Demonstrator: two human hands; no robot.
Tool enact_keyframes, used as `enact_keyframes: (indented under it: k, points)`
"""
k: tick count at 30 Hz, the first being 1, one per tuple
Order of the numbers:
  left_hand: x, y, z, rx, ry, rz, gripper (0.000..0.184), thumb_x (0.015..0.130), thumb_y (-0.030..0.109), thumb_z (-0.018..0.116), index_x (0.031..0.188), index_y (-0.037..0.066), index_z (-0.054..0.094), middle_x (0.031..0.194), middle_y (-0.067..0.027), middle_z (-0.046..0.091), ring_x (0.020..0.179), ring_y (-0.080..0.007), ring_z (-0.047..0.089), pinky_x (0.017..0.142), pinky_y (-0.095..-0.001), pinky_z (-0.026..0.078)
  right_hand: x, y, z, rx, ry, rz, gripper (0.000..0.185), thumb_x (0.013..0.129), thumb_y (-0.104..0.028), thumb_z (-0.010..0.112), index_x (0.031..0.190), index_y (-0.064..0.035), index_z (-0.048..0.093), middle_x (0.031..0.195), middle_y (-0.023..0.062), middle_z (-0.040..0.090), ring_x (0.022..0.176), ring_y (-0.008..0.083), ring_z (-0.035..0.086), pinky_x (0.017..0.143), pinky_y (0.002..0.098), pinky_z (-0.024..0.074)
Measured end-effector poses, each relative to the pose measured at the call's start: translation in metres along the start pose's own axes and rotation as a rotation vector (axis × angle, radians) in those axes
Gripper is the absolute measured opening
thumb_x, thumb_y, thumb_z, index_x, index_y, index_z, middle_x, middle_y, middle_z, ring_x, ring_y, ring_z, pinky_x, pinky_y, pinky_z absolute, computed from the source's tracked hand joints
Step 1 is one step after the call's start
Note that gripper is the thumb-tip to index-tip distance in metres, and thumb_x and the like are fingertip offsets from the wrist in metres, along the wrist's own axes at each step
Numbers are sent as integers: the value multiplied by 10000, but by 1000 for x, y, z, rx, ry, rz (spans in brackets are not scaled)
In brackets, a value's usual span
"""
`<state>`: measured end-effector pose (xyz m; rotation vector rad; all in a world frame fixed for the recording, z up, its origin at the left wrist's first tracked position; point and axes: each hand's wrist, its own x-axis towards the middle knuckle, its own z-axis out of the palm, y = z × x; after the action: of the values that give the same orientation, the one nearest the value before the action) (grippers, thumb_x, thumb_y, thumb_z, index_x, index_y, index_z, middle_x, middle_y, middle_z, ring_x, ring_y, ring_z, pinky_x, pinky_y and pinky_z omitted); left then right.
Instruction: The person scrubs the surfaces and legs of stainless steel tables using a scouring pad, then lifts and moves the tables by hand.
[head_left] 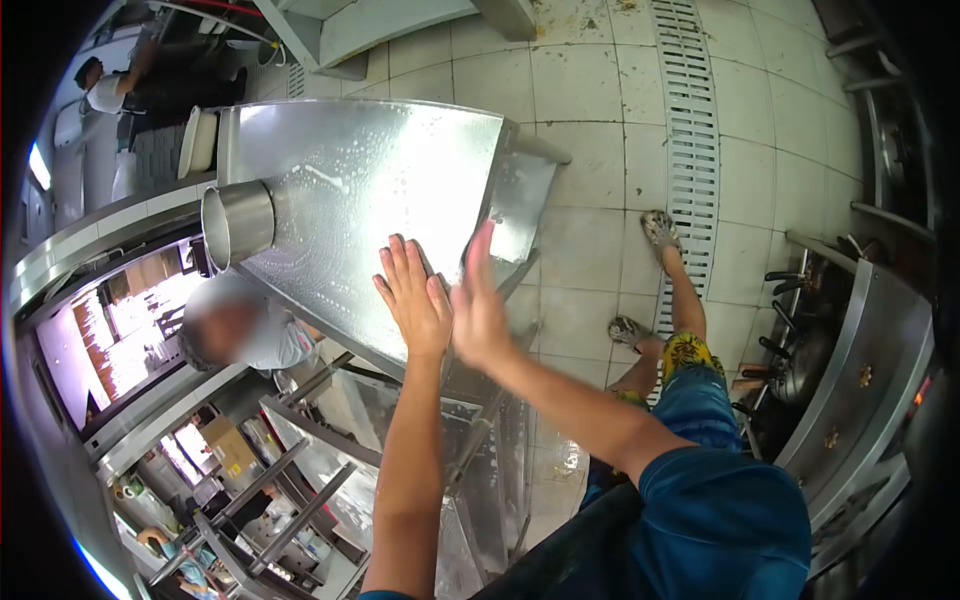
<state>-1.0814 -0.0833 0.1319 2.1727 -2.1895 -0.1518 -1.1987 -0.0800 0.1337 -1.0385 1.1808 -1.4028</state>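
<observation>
A stainless steel table [330, 235] has soap suds and wet streaks across its top. My left hand [412, 300] lies palm down over the table's near edge, its fingers stretched and slightly apart, holding nothing I can see. Close beside it, my right hand [478, 315] is turned edge-on at the table's corner side with straight fingers, a little blurred. Its palm is hidden. A metal pot [238, 225] stands at the table's far left end.
A slotted floor drain [692, 150] runs through the tiled floor. Woks [800, 365] with handles sit on a stove at the right. Metal racks [300, 490] stand at the lower left. One person [270, 335] is beside the table; another person [110, 92] works farther back.
</observation>
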Motion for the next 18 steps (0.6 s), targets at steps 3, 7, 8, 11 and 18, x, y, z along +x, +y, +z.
enact_keyframes:
  k: [3, 7, 8, 11, 18]
  points:
    - [-5, 2, -1, -30, -4, 7, 564, 980, 264, 310, 1500, 51, 264, 1581, -169, 172, 1461, -374, 129, 1148, -574, 41, 72, 0, -20, 34, 93, 17, 643, 965, -114, 380, 1517, -8, 69, 1570, 261, -7, 1451, 420, 29, 1177, 456, 142]
    - [0, 3, 0, -36, 33, 21, 562, 981, 271, 312, 1490, 34, 284, 1568, -175, 214, 1458, -378, 141, 1154, -556, 46, 15, -7, -15, -26, -38, 13, 667, 952, -69, 416, 1518, -12, 68, 1569, 258, -21, 1438, 442, 86, 1166, 468, 189]
    - [-1, 2, -1, -30, 18, 14, 565, 983, 282, 310, 1490, 34, 283, 1567, -176, 215, 1458, -379, 141, 1155, -552, 47, -19, -2, -10, -32, -103, -23, 676, 958, -83, 446, 1521, -17, 77, 1566, 268, -3, 1437, 450, 81, 1163, 483, 188]
    - [2, -1, -1, -16, -8, 19, 575, 988, 314, 298, 1489, 30, 284, 1566, -184, 215, 1457, -384, 145, 1156, -544, 51, -39, -7, -12, 38, -131, -14, 638, 954, -69, 466, 1511, -8, 160, 1560, 270, 70, 1437, 439, 121, 1170, 466, 184]
    - [0, 7, -5, -33, -6, 16, 598, 1009, 374, 252, 1499, 30, 251, 1575, -181, 186, 1463, -380, 118, 1160, -527, 50, 78, 13, -35, 14, -1, -46, 642, 958, -76, 438, 1519, -32, 130, 1571, 249, 35, 1447, 406, 102, 1168, 432, 198]
